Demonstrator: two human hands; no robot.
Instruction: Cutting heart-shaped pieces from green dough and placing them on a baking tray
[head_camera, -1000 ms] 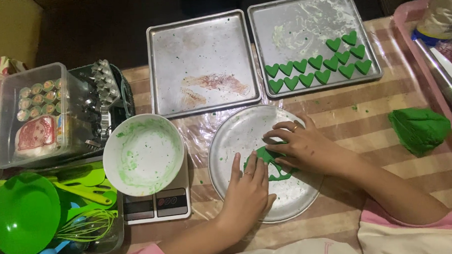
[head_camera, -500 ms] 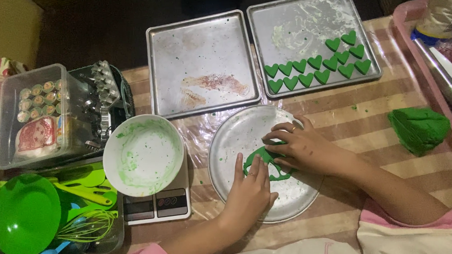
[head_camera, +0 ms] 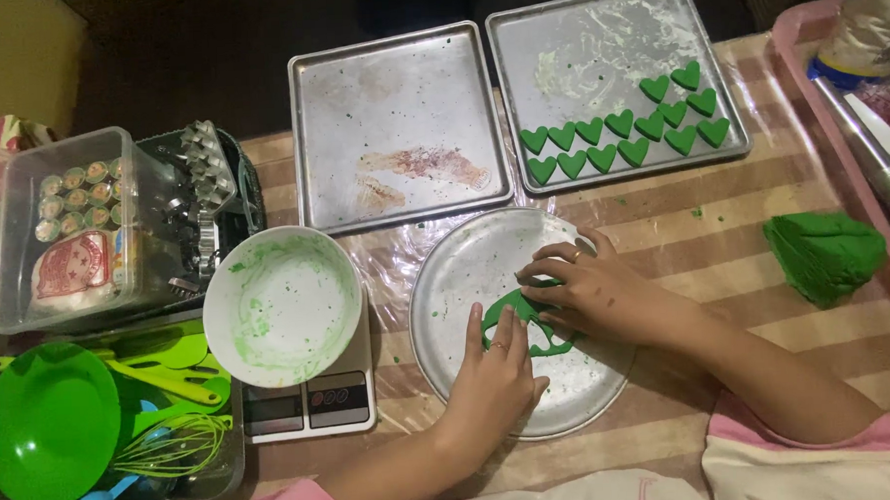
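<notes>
Both hands work on a thin sheet of green dough [head_camera: 517,321] lying on the round metal plate [head_camera: 447,299] at the centre of the striped table [head_camera: 759,209]. The left hand [head_camera: 494,376] lies flat at the plate's 6 o'clock, fingers together and straight, pressing the dough's edge down. The right hand [head_camera: 594,294] comes in from 3 o'clock, fingers curled and close together over the dough's upper part; whether they pinch a cutter or a cut piece I cannot tell, since the hand hides it. The sheet shows cut-out holes, so the step in hand looks like cutting or lifting a shape out of the dough.

At 1 o'clock from the plate, a square tray [head_camera: 595,38] carries rows of green hearts [head_camera: 618,126] along its near right side. At 11 o'clock sits an empty tray [head_camera: 401,114], smeared. At 9 o'clock a white bowl [head_camera: 281,305], streaked green, stands on a scale [head_camera: 308,408]. At 3 o'clock, well apart, lies a dough lump [head_camera: 825,256].

The next move, I judge, calls for a gentle lift of the cut piece while the left hand holds the sheet flat, so the soft shape does not stretch or tear.
</notes>
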